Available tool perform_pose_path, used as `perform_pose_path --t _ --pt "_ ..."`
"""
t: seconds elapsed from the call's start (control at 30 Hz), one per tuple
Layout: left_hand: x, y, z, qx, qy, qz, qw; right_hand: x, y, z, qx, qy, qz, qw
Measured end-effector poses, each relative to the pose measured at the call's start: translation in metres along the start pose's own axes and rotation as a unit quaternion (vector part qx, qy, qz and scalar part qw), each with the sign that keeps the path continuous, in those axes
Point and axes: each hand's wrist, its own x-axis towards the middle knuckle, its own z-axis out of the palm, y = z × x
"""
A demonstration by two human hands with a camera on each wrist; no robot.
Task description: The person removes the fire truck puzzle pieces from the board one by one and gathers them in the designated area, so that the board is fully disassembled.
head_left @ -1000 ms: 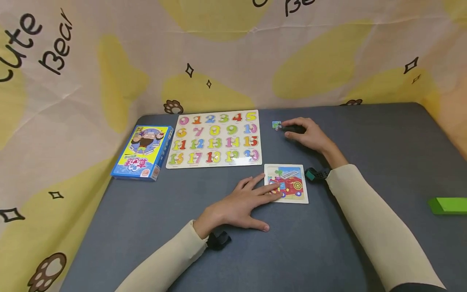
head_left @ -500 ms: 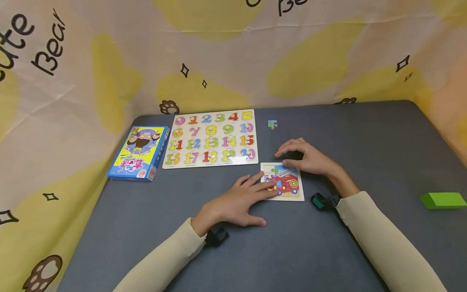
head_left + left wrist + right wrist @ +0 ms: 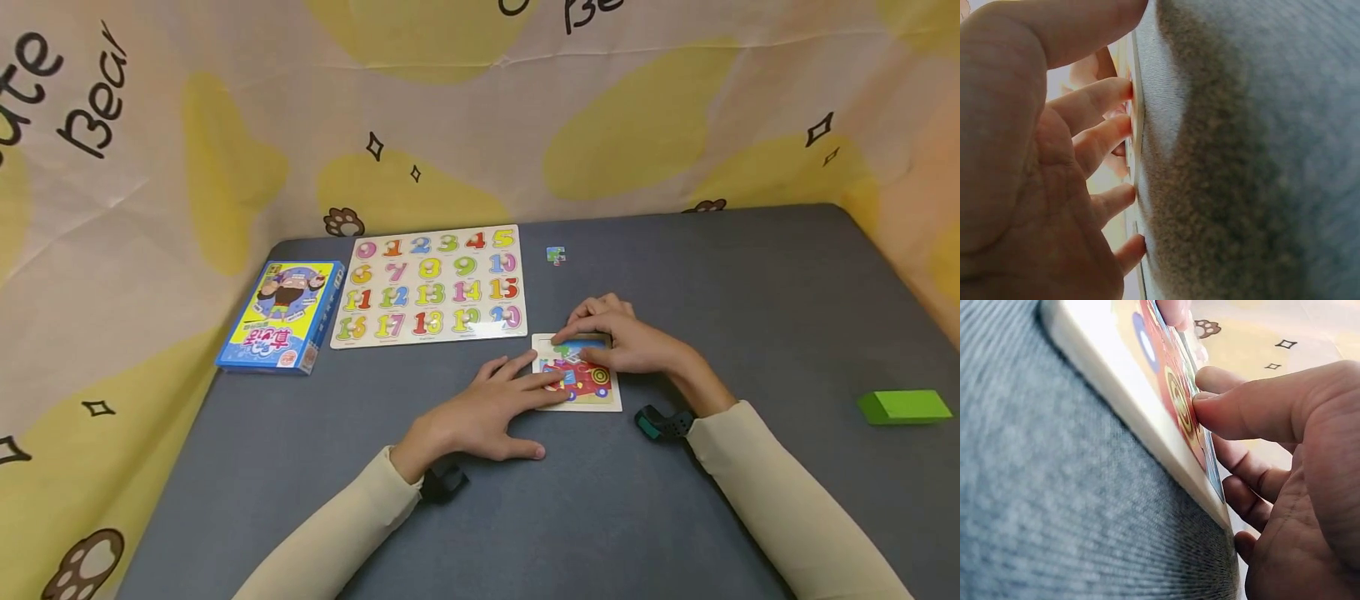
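A small square jigsaw puzzle with a red fire truck picture in a pale frame lies on the grey table. My left hand rests with fingers spread, fingertips on the puzzle's left part and thumb out on the table. My right hand is over the puzzle's top edge, its index fingertip at the upper left of the picture and its thumb touching the picture near the truck. The other fingers bend loosely beyond the edge, and nothing shows between them. A small green and blue jigsaw piece lies farther back.
A number board with coloured numerals 0 to 20 lies behind and left of the puzzle. Left of it is a blue and yellow box. A green block sits far right. A patterned cloth hangs behind the table.
My right hand has left the small jigsaw piece at the back and come down toward me onto the puzzle. The left hand stays on the puzzle. The head view has shifted slightly.
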Motion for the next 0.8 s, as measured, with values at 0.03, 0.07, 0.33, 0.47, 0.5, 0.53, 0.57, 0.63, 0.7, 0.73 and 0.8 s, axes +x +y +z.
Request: perform_pose_path --t 0.03,0.07,0.33,0.47,0.5,0.53,0.57,0.63,0.7,0.73,0.8 --pt "0.0000 -0.0004 0.0005 -0.001 0.001 -0.001 1.0000 0.0002 -0.0003 0.0002 -0.002 -0.001 0.001 1.000" --pt "0.0001 -0.0007 0.0009 0.000 0.003 -0.001 1.0000 0.0004 -0.0005 0.0004 -0.004 -0.003 0.001 1.000" --pt "0.0010 -0.0017 0.0044 -0.010 0.023 0.000 0.9997 -0.0007 -0.0055 0.0015 -0.029 -0.007 -0.014 0.999" --pt "0.0025 -0.0021 0.0071 -0.009 0.031 -0.001 0.9995 -0.0020 -0.0075 0.0009 -0.028 -0.008 -0.013 0.999" --pt "0.0029 -0.0024 0.0077 -0.009 0.032 -0.002 0.9995 -0.0021 -0.0071 0.0009 -0.027 -0.008 -0.012 1.000" --pt "0.0033 -0.0026 0.0084 -0.009 0.033 -0.003 0.9994 -0.0022 -0.0068 0.0008 -0.024 -0.009 -0.012 1.000" --pt "0.0034 -0.0026 0.0088 -0.009 0.033 -0.004 0.9994 -0.0021 -0.0060 0.0007 -0.022 -0.010 -0.011 1.000" --pt "0.0034 -0.0026 0.0092 -0.011 0.034 -0.006 0.9993 -0.0019 -0.0046 0.0006 -0.018 -0.013 -0.009 1.000" --pt "0.0032 -0.0021 0.0091 -0.013 0.035 -0.008 0.9993 -0.0017 -0.0035 0.0002 -0.015 -0.016 -0.008 1.000" --pt "0.0031 -0.0018 0.0089 -0.015 0.036 -0.009 0.9992 -0.0016 -0.0033 0.0001 -0.013 -0.017 -0.007 1.000" --pt "0.0032 -0.0014 0.0089 -0.018 0.036 -0.011 0.9991 -0.0015 -0.0028 0.0000 -0.012 -0.018 -0.006 1.000"
